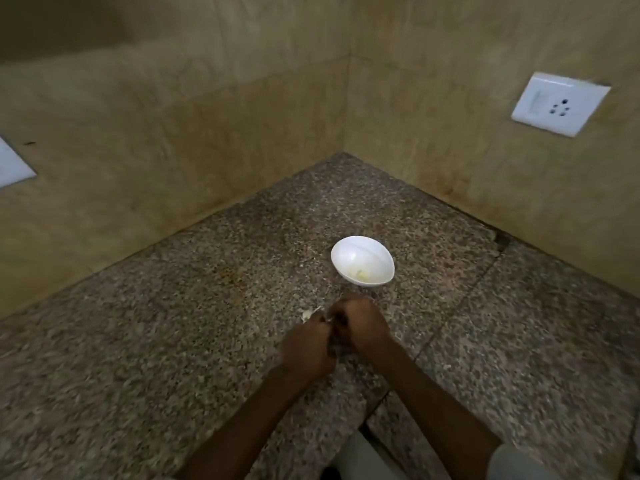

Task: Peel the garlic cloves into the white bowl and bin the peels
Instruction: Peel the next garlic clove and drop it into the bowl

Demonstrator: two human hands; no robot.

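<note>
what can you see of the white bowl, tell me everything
The white bowl is small, round, smooth and glossy, perhaps ceramic. It stands upright on the speckled stone counter near the wall corner. A few pale yellowish pieces, likely peeled garlic, lie inside at its near side. Nothing else touches it; the left hand and right hand are just short of it.

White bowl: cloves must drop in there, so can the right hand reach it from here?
Probably yes. The right hand, working a garlic clove with the left hand, sits just in front of the white bowl, with only bare countertop between them.
</note>
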